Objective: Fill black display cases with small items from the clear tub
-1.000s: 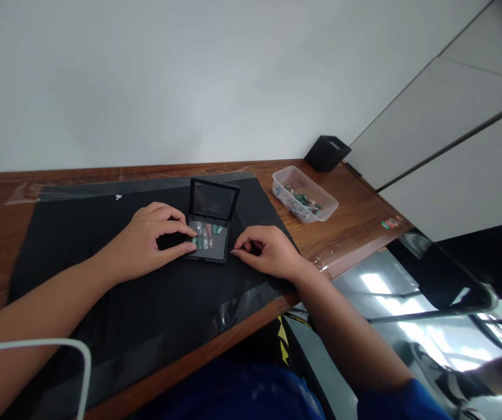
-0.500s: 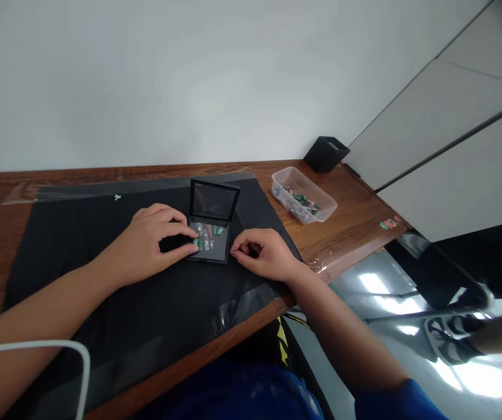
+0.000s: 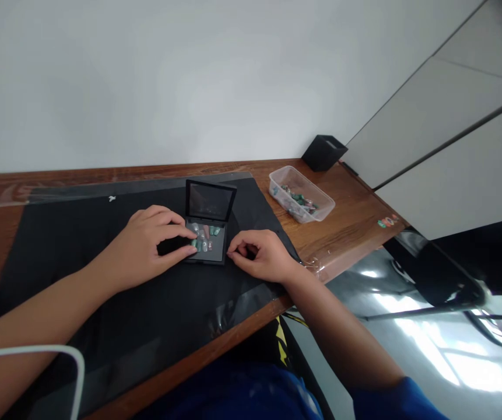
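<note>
A square black plastic case (image 3: 207, 262) lies on a black sheet (image 3: 146, 326), opening toward the person; its small green, clear and pink pieces (image 3: 204, 245) run roughly front-to-back. The left hand (image 3: 143, 248) partly hides some; whether it grips any, I cannot tell. The right hand (image 3: 265, 254) curls closed alongside. Brown wooden desk (image 3: 351, 213), white wall (image 3: 137, 87).

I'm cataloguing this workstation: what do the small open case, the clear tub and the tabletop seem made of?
Small case: probably black plastic, with thin, crisp edges and a shiny-looking lid panel. Clear tub: likely smooth plastic; contents show through its wall. Tabletop: brown, satin-looking wood or laminate; grain shows.
</note>
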